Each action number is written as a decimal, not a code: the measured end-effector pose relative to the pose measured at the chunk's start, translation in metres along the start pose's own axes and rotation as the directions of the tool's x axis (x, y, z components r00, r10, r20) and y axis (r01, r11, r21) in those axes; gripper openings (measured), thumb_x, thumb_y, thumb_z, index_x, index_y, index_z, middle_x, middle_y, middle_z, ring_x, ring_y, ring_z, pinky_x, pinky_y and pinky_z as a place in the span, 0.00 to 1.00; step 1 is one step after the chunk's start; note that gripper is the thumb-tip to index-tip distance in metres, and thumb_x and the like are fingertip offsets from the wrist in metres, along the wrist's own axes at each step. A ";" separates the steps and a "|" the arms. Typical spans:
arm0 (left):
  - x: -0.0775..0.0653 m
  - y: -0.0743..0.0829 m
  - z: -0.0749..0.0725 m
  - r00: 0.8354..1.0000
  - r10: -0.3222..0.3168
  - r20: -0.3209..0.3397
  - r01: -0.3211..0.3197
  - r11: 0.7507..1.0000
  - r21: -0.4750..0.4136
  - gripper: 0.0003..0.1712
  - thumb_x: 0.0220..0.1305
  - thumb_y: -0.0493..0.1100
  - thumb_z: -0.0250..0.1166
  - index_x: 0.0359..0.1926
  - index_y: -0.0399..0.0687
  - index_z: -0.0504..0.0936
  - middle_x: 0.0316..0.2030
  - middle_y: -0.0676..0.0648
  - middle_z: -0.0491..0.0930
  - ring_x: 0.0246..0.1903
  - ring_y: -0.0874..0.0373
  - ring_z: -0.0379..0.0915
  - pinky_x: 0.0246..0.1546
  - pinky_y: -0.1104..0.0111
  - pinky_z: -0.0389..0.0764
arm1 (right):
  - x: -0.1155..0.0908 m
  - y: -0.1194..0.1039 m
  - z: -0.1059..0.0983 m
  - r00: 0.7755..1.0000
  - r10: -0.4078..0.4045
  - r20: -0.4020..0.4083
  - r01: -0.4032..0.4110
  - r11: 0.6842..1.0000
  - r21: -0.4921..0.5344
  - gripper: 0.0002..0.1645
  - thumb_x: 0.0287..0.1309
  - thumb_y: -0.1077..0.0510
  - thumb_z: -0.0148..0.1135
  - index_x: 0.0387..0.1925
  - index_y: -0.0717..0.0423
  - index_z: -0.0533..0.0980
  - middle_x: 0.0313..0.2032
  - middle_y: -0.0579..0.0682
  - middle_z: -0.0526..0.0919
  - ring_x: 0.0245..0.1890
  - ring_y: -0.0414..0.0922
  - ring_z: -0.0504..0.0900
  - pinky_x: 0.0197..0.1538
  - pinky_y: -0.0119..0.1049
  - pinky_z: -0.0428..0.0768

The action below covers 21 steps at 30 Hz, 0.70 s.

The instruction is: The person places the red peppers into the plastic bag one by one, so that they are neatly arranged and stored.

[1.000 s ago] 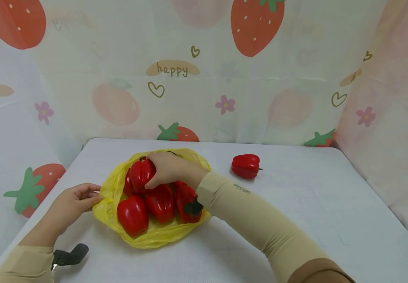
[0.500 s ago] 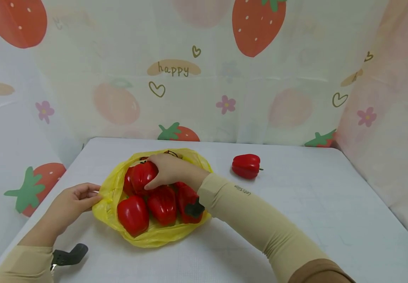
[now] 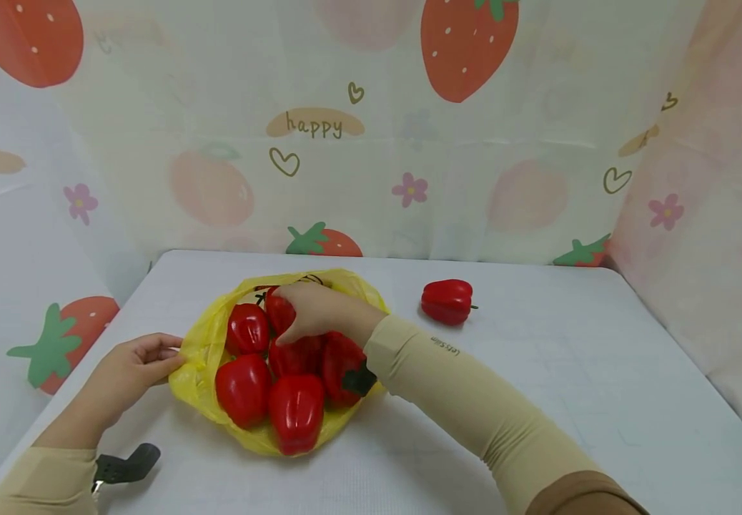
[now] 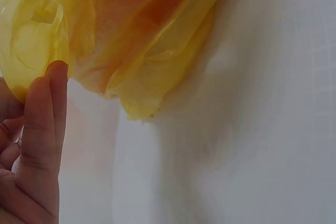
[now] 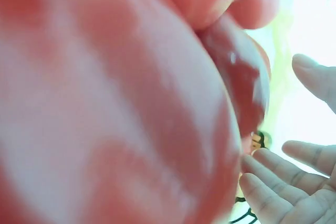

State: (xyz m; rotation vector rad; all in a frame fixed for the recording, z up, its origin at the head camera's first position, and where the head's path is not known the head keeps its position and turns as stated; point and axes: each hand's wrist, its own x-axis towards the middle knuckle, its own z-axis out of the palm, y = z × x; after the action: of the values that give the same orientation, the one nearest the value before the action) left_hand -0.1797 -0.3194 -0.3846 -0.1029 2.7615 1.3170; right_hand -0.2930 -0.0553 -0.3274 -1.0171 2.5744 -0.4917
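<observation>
A yellow plastic bag lies open-mouthed on the table with several red bell peppers inside. At its left rim my left hand pinches the bag's edge; the left wrist view shows the thumb and fingers on the thin yellow film. My right hand reaches into the bag from the right, over a bell pepper at the back. In the right wrist view its fingers look extended, thumb spread apart, beside the peppers. A large blurred pepper fills much of that view.
One red bell pepper lies on its side on the white table, right of the bag. A black curved piece juts from the left wrist. Patterned cloth walls stand behind and at the sides.
My right hand has shifted slightly right inside the bag. The peppers have moved: one now sits at the front rim and another shows uncovered at the left. The left hand stays at the rim.
</observation>
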 end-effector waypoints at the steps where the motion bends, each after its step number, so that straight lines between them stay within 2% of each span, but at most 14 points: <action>1: 0.000 0.000 0.000 1.000 0.000 -0.001 0.000 1.000 0.001 0.31 0.60 0.58 0.58 0.55 0.40 0.71 0.40 0.43 0.78 0.39 0.55 0.77 0.40 0.64 0.80 | -0.001 0.000 -0.001 1.000 -0.006 -0.006 0.006 1.000 -0.002 0.45 0.44 0.46 0.70 0.63 0.51 0.61 0.55 0.44 0.71 0.54 0.40 0.67 0.53 0.34 0.73; 8: -0.001 0.000 0.000 1.000 0.000 -0.006 0.000 1.000 0.008 0.31 0.61 0.58 0.58 0.55 0.40 0.71 0.40 0.43 0.78 0.39 0.54 0.77 0.40 0.64 0.80 | -0.009 0.004 -0.009 1.000 -0.021 -0.017 0.022 0.999 0.031 0.41 0.45 0.47 0.70 0.61 0.50 0.64 0.52 0.46 0.74 0.51 0.41 0.70 0.47 0.32 0.77; 21: -0.001 -0.001 -0.003 1.000 0.015 0.002 -0.015 1.000 0.008 0.31 0.61 0.59 0.57 0.55 0.40 0.71 0.41 0.42 0.78 0.38 0.55 0.77 0.40 0.64 0.80 | -0.029 0.017 -0.037 0.998 -0.058 -0.035 0.060 0.996 0.072 0.35 0.47 0.48 0.69 0.57 0.48 0.68 0.52 0.48 0.76 0.53 0.43 0.72 0.47 0.32 0.77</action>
State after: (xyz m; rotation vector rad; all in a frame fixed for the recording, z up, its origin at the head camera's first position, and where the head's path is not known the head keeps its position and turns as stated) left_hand -0.1791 -0.3224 -0.3836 -0.0808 2.7714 1.3086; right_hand -0.2986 -0.0165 -0.2973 -1.0709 2.5414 -0.6177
